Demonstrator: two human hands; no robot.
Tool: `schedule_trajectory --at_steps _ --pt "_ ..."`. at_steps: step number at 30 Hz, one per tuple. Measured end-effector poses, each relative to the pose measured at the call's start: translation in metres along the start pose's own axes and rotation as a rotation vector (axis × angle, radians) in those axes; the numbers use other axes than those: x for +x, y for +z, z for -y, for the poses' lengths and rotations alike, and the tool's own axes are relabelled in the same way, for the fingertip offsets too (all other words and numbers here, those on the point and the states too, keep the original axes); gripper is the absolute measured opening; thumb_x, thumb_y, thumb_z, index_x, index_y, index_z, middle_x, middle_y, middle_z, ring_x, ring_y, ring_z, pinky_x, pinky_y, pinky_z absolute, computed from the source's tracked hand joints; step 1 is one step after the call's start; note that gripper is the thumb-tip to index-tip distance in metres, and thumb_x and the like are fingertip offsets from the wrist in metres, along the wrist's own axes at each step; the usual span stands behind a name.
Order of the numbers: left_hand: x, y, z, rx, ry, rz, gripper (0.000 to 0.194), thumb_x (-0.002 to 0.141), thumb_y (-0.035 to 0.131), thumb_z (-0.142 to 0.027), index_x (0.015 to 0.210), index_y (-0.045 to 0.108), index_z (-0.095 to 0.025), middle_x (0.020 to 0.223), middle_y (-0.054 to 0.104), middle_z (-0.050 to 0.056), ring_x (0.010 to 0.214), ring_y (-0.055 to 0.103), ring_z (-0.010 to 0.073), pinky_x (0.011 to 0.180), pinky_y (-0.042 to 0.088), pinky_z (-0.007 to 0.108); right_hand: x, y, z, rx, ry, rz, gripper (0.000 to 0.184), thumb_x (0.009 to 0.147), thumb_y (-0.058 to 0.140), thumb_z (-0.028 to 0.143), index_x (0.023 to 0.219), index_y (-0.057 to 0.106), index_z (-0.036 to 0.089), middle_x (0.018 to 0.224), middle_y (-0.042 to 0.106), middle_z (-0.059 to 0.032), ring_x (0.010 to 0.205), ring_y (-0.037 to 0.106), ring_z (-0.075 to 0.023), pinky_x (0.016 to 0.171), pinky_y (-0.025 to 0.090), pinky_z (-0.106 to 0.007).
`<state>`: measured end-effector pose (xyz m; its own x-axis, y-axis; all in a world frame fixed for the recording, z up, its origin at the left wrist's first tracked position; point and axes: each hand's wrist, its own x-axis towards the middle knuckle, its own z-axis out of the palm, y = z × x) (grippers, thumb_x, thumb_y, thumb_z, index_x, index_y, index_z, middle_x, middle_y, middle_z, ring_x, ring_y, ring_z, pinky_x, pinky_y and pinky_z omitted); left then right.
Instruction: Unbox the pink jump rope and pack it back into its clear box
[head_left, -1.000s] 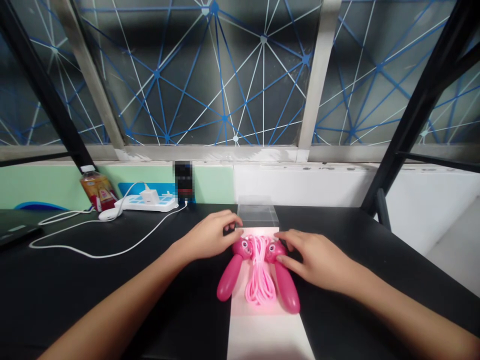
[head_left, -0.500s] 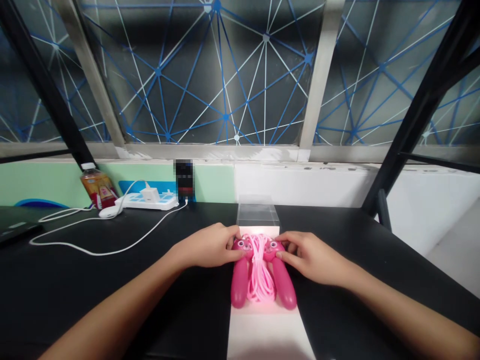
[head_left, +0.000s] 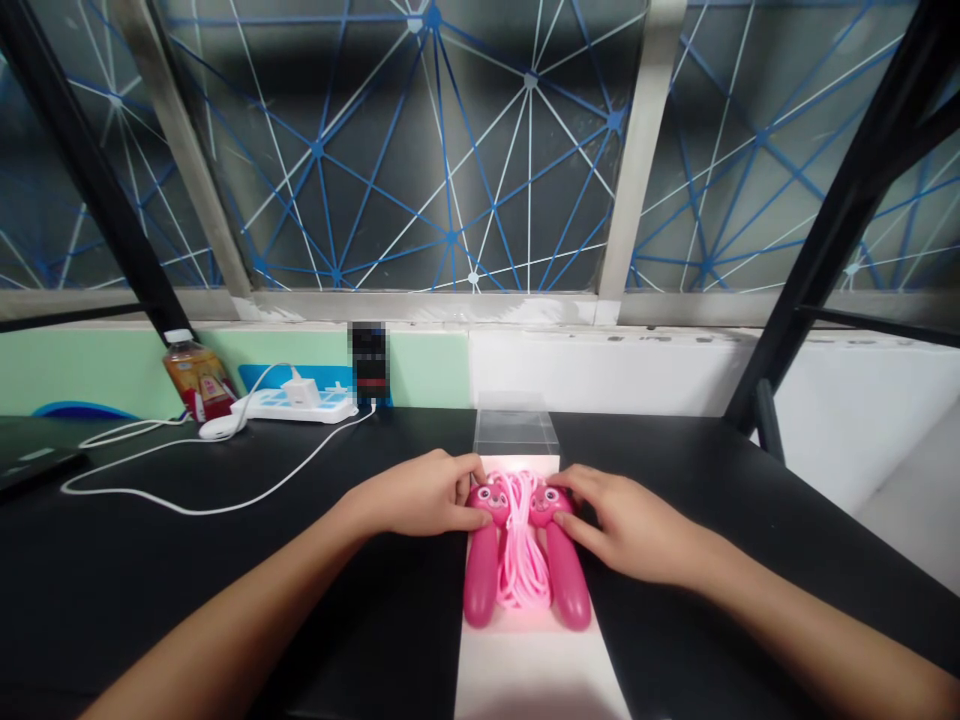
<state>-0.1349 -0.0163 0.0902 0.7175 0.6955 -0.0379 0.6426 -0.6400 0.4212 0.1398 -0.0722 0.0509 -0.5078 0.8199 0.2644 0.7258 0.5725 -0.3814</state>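
Note:
A pink jump rope (head_left: 523,560) lies on a long white card (head_left: 536,672), its cord bundled between two darker pink handles with animal-face heads. My left hand (head_left: 431,493) pinches the head of the left handle (head_left: 482,575) between thumb and fingers. On the other side, my right hand (head_left: 622,520) has thumb and fingers around the head of the right handle (head_left: 568,575). Both handles point toward me, one along each side of the cord. Beyond the card's far end sits a clear plastic box (head_left: 516,432).
On the black table (head_left: 225,580), a power strip (head_left: 300,403) with a plugged charger and a looping white cable (head_left: 202,512) lie at the back left. A drink bottle (head_left: 199,375) leans there. A blurred dark device (head_left: 369,365) stands against the wall; black posts flank the table.
My left hand has moved down onto the left handle's head. The left handle has swung inward, closer to the cord. My right hand stays at the right handle, which has shifted slightly inward.

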Motion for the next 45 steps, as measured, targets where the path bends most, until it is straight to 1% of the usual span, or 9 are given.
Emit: schedule_trajectory --at_steps 7,17,23,28,32,35,40,42,45 --pt "0.001 0.000 0.003 0.022 0.037 -0.011 0.033 0.082 0.065 -0.045 0.105 0.062 -0.021 0.084 0.070 0.001 0.066 0.063 0.0155 0.058 0.041 0.023 -0.001 -0.001 0.000 -0.008 -0.019 -0.003 0.032 0.094 0.053 0.034 0.124 0.057 0.023 0.106 0.065 -0.0049 0.088 0.064 -0.0199 0.079 0.050 -0.035" --pt "-0.001 0.003 -0.003 0.167 0.101 -0.115 0.029 0.088 0.061 -0.047 0.104 0.065 -0.023 0.081 0.068 0.001 0.071 0.063 0.0166 0.062 0.043 0.024 0.002 0.006 0.002 -0.169 -0.025 -0.086 0.027 0.096 0.051 0.035 0.120 0.057 0.022 0.114 0.064 -0.0061 0.094 0.065 -0.0223 0.081 0.054 -0.038" --pt "0.000 0.009 -0.011 0.293 0.214 -0.182 0.022 0.093 0.057 -0.038 0.108 0.065 -0.024 0.100 0.071 0.002 0.088 0.067 0.0192 0.075 0.046 0.027 -0.005 0.010 0.031 -0.507 -0.224 -0.197 0.031 0.096 0.048 0.030 0.119 0.061 0.012 0.117 0.064 -0.0171 0.098 0.063 -0.0302 0.077 0.054 -0.045" --pt "0.003 0.013 -0.016 0.365 0.209 -0.213 0.021 0.095 0.052 -0.038 0.102 0.066 -0.024 0.099 0.070 0.002 0.089 0.067 0.0199 0.075 0.048 0.028 -0.016 0.019 0.055 -0.513 -0.437 -0.100 0.040 0.096 0.050 0.035 0.133 0.052 0.021 0.117 0.065 -0.0130 0.104 0.062 -0.0294 0.084 0.051 -0.043" --pt "0.005 0.013 -0.017 0.319 0.215 -0.222 0.021 0.094 0.054 -0.039 0.102 0.067 -0.024 0.101 0.070 0.003 0.094 0.065 0.0203 0.080 0.049 0.029 -0.019 0.026 0.051 -0.540 -0.406 -0.011 0.042 0.094 0.050 0.023 0.135 0.049 0.026 0.122 0.064 -0.0119 0.101 0.064 -0.0286 0.077 0.051 -0.039" --pt "0.009 0.013 -0.011 0.231 0.235 -0.262 0.022 0.095 0.052 -0.039 0.102 0.067 -0.024 0.105 0.069 0.004 0.102 0.062 0.0207 0.088 0.049 0.031 -0.018 0.026 0.046 -0.515 -0.387 0.033 0.042 0.094 0.050 0.022 0.135 0.049 0.029 0.125 0.062 -0.0111 0.096 0.066 -0.0267 0.071 0.053 -0.036" --pt "0.022 0.017 0.017 0.170 0.141 -0.500 0.027 0.096 0.047 -0.034 0.113 0.065 -0.023 0.132 0.060 0.006 0.124 0.052 0.0220 0.108 0.040 0.037 -0.014 0.023 0.043 -0.499 -0.378 0.044 0.048 0.091 0.052 0.019 0.138 0.047 0.029 0.134 0.057 -0.0135 0.101 0.066 -0.0299 0.074 0.055 -0.039" --pt "0.027 0.019 0.029 0.144 0.080 -0.454 0.037 0.097 0.046 -0.037 0.129 0.058 -0.025 0.149 0.045 0.005 0.137 0.042 0.0239 0.115 0.033 0.041 -0.013 0.021 0.041 -0.487 -0.357 0.044 0.045 0.095 0.048 0.021 0.138 0.048 0.030 0.137 0.055 -0.0137 0.106 0.065 -0.0310 0.077 0.056 -0.041" --pt "0.032 0.021 0.042 0.088 0.051 -0.348 0.045 0.097 0.045 -0.040 0.140 0.049 -0.026 0.156 0.034 0.006 0.141 0.037 0.0247 0.117 0.030 0.042 -0.012 0.018 0.039 -0.444 -0.345 0.053 0.040 0.099 0.045 0.029 0.139 0.048 0.031 0.137 0.055 -0.0137 0.110 0.063 -0.0312 0.082 0.055 -0.043"
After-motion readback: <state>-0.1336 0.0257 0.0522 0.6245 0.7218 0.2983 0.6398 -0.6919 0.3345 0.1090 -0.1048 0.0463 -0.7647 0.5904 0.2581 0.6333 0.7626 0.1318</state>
